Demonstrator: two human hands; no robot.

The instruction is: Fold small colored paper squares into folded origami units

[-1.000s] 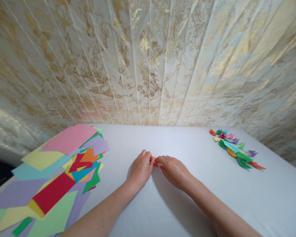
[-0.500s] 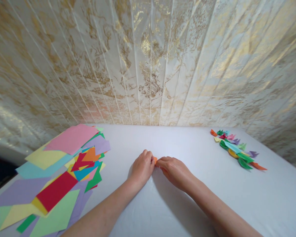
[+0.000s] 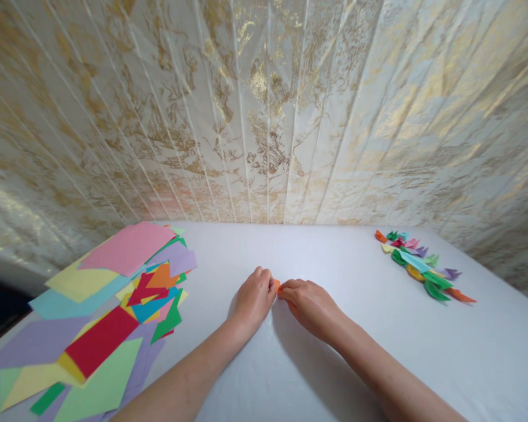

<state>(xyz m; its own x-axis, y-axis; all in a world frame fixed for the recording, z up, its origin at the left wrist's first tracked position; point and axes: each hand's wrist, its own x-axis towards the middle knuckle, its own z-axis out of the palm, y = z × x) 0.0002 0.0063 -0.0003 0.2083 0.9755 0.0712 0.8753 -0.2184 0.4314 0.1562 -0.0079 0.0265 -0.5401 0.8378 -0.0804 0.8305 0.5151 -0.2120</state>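
Observation:
A small piece of orange paper (image 3: 277, 285) shows between my two hands at the middle of the white table. My left hand (image 3: 256, 296) is closed, its fingers curled around the paper's left side. From the right, my right hand (image 3: 308, 303) pinches the same piece with its fingers pressed together. Most of the paper is hidden by my fingers, so its folded shape cannot be made out.
Coloured paper sheets and scraps lie spread on the left, with a red sheet (image 3: 102, 340) and a pink sheet (image 3: 127, 247) on top. Several small folded paper pieces (image 3: 416, 264) sit at the right. Behind the table (image 3: 229, 249) hangs a gold-patterned curtain (image 3: 268, 117).
My right hand has shifted very slightly right along the orange paper. My left hand keeps its place, and both still grip the piece.

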